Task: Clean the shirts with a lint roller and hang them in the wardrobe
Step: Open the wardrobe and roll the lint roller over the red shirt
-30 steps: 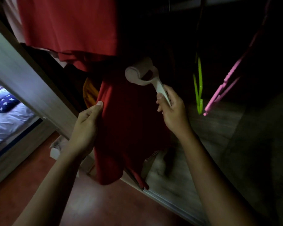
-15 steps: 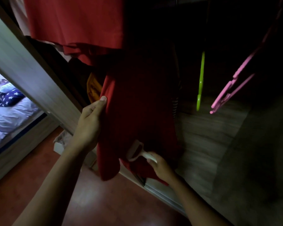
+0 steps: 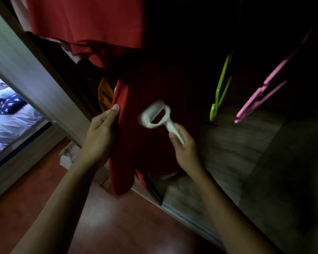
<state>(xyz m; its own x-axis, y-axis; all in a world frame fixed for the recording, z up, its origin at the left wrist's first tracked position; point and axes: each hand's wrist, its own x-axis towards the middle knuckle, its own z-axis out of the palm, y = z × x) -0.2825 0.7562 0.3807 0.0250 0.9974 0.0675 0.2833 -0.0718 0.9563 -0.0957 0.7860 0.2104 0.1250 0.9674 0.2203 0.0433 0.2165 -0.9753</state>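
A red shirt hangs down in the open wardrobe, its hem near the wardrobe floor. My left hand pinches the shirt's left edge with the thumb on the cloth. My right hand grips the handle of a white lint roller, whose blurred roll lies against the shirt's middle. Another red garment hangs above at the top, and an orange one shows behind the shirt's left edge.
A green hanger and a pink hanger hang empty to the right. The wardrobe's wooden floor and dark inside lie behind. The wardrobe side panel runs at left, with a bed beyond. Red flooring is below.
My right hand has brought the lint roller back up from the shirt's hem to its middle, after a downward stroke. The left hand keeps its hold on the shirt's edge.
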